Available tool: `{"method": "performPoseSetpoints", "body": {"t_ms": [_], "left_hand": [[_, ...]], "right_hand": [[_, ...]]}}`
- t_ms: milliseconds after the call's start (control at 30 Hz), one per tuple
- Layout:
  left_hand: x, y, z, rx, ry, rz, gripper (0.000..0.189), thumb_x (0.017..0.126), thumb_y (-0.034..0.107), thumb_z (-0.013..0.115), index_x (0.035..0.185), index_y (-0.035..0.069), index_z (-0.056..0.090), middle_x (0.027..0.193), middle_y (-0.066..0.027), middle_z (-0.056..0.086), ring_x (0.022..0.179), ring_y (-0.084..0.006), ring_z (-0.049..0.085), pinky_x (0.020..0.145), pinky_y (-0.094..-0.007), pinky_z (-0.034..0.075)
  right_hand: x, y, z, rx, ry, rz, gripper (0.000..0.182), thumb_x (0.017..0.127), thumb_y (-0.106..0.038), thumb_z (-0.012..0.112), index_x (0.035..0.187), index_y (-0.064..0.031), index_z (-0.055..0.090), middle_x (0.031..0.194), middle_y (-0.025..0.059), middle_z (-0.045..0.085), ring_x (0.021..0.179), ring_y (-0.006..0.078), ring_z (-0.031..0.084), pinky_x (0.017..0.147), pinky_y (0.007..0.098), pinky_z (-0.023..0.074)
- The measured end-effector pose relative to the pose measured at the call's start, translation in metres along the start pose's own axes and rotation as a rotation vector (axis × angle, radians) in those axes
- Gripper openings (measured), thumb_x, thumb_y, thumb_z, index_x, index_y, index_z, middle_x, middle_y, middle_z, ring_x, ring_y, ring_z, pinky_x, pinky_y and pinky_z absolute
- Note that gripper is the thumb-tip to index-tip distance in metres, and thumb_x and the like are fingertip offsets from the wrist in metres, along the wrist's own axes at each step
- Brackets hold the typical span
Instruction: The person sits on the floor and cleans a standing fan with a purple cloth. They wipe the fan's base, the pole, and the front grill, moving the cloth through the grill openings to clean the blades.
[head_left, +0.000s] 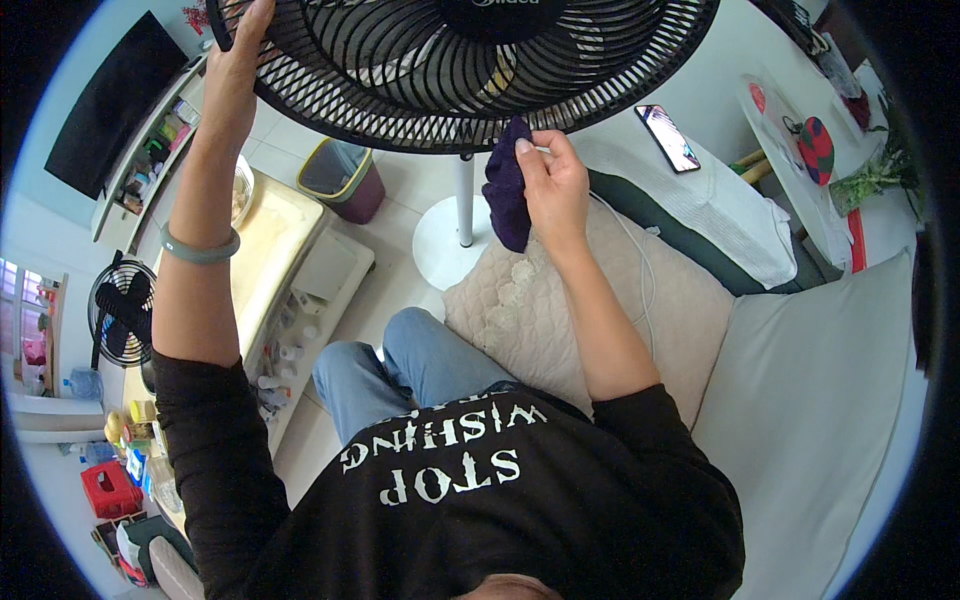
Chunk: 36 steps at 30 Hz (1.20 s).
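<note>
A black Midea pedestal fan (390, 90) fills the top of the view, its round wire grille facing me. My left hand (238, 67) grips the grille's outer rim at the upper left; its fingertips are partly cut off by the frame's edge. Pinched between thumb and fingers of my right hand (559, 180) is a dark purple cloth (510, 191), which hangs down and touches the grille's lower rim. Below the grille, the white pole (465, 202) runs down to a round white base (442, 232) on the tiled floor.
A quilted seat cover (540, 315) with a white cable (649, 277) lies to the right. A smartphone (667, 139) rests on the white-covered sofa arm (720, 195). Left are a waste bin (345, 180), a coffee table (277, 232) and a smaller black fan (124, 311).
</note>
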<state>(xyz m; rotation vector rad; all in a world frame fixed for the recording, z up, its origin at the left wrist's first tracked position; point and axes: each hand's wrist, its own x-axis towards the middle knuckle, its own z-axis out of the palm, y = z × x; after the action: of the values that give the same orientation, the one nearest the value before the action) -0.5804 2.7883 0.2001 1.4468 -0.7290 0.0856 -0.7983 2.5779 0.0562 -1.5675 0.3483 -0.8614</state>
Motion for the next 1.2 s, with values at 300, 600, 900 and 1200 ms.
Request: {"method": "performPoseSetpoints", "body": {"t_ms": [300, 600, 900, 1200], "left_hand": [[0.003, -0.003, 0.004, -0.023, -0.014, 0.046, 0.051, 0.081, 0.043, 0.06, 0.114, 0.005, 0.051, 0.102, -0.0062, 0.06, 0.09, -0.0153, 0.06, 0.081, -0.0285, 0.047], [-0.001, 0.004, 0.0, 0.022, 0.014, 0.035, 0.051, 0.083, 0.043, 0.056, 0.114, 0.002, 0.051, 0.102, -0.0073, 0.06, 0.09, -0.0153, 0.059, 0.081, -0.0279, 0.046], [-0.002, 0.0, 0.008, 0.051, -0.025, 0.105, 0.054, 0.082, 0.047, 0.056, 0.118, 0.007, 0.049, 0.108, -0.0053, 0.058, 0.096, -0.0145, 0.056, 0.086, -0.029, 0.043], [-0.007, 0.002, 0.001, 0.079, -0.047, 0.068, 0.054, 0.081, 0.048, 0.058, 0.114, 0.006, 0.052, 0.1, -0.004, 0.059, 0.09, -0.0138, 0.057, 0.081, -0.0274, 0.044]], "right_hand": [[-0.02, 0.005, 0.004, 0.004, 0.079, -0.034, 0.014, 0.087, -0.014, 0.056, 0.088, 0.0, 0.052, 0.055, 0.0019, 0.051, 0.05, 0.0062, 0.042, 0.046, 0.0248, 0.0354], [-0.004, -0.005, -0.006, -0.012, -0.019, -0.059, 0.016, 0.087, -0.015, 0.056, 0.087, 0.0003, 0.053, 0.058, 0.0017, 0.055, 0.051, 0.004, 0.04, 0.046, 0.0226, 0.0336], [0.007, -0.001, -0.009, -0.114, -0.025, -0.018, 0.012, 0.087, -0.015, 0.056, 0.087, -0.0034, 0.054, 0.055, -0.0046, 0.049, 0.043, 0.0005, 0.034, 0.039, 0.0195, 0.0241], [0.025, -0.027, -0.004, 0.171, -0.175, 0.309, 0.018, 0.084, -0.02, 0.058, 0.087, -0.0019, 0.056, 0.055, -0.0009, 0.05, 0.041, 0.0062, 0.04, 0.036, 0.0223, 0.0291]]}}
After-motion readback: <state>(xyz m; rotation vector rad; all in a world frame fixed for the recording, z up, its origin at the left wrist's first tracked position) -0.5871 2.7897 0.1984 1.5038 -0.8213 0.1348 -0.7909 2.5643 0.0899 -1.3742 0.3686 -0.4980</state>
